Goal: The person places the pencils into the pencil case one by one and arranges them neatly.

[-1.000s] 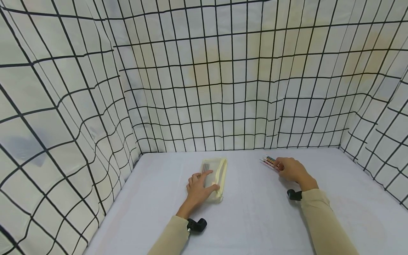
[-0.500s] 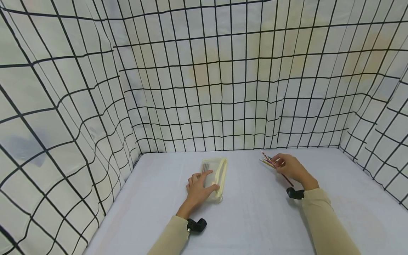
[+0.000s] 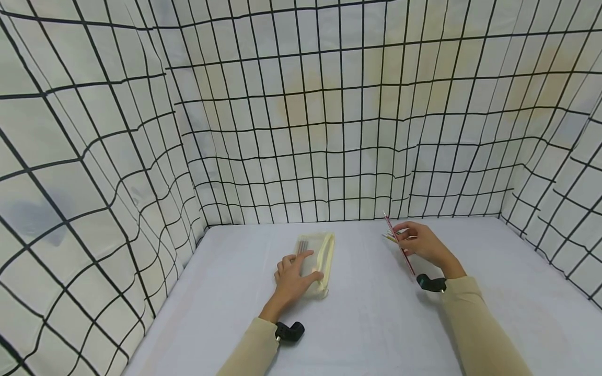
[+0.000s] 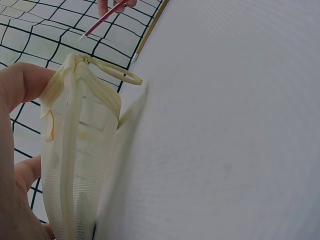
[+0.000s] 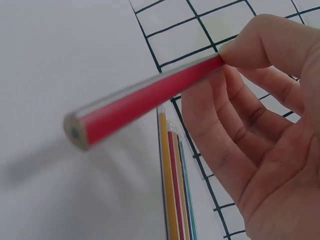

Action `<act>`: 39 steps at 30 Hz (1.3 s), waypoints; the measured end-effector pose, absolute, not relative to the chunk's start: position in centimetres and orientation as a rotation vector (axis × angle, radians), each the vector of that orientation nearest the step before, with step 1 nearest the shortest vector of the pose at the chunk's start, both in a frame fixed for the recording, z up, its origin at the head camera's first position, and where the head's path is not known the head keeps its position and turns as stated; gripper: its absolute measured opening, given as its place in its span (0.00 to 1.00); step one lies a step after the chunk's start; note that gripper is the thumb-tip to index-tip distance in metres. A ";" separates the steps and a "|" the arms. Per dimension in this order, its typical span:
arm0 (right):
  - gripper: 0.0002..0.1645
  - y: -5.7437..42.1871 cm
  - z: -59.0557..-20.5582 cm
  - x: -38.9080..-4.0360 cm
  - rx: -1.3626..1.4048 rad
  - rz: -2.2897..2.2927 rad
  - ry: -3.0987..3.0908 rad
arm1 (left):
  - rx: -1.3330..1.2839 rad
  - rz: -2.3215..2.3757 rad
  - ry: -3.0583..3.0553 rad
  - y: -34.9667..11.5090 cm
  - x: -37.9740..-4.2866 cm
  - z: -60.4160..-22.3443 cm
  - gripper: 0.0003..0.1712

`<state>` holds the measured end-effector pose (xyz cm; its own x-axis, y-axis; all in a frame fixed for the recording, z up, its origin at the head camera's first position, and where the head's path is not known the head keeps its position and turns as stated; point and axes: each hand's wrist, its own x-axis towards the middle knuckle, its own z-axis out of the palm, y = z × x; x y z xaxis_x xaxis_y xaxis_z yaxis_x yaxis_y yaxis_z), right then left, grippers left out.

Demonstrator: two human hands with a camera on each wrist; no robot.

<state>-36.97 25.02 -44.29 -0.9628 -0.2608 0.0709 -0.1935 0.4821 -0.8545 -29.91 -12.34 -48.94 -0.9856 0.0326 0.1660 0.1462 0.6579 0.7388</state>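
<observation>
My right hand (image 3: 423,245) pinches a red-and-white striped pencil (image 5: 145,102) between thumb and fingertips, tilted above the table. Its unsharpened end faces the right wrist camera. Beneath it several pencils (image 5: 172,175) in yellow, red and teal lie on the table, partly hidden by the hand in the head view. My left hand (image 3: 293,279) holds a pale yellow, see-through zip pencil case (image 3: 320,245) on the table, thumb on one side and fingers on the other. Grey stick-like things (image 3: 303,246) show through its far end. A loop (image 4: 125,76) hangs from the case's near corner.
A white cloth covers the table (image 3: 367,324). White sheeting with a black grid (image 3: 329,136) walls the back and both sides. A small black wrist camera (image 3: 290,331) sits on the left wrist, another black camera (image 3: 430,283) on the right.
The right hand has separated one red-and-white pencil from the bunch and turned it steeper, while the others stay on the table. The left hand and pencil case have not moved.
</observation>
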 end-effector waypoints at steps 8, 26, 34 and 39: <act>0.27 24.0 -44.3 -37.4 -0.344 -1.573 2.569 | -0.141 -1.219 -2.741 -12.4 -30.1 -49.0 0.41; 0.29 20.1 -44.5 -37.2 -0.172 -1.704 2.423 | -0.149 -1.236 -2.727 -12.3 -29.9 -48.9 0.41; 0.28 18.4 -44.8 -36.9 -0.137 -1.744 2.363 | -0.151 -1.229 -2.728 -12.3 -29.9 -48.8 0.41; 0.28 17.1 -44.9 -36.7 -0.112 -1.748 2.332 | -0.152 -1.228 -2.732 -12.3 -29.9 -48.8 0.41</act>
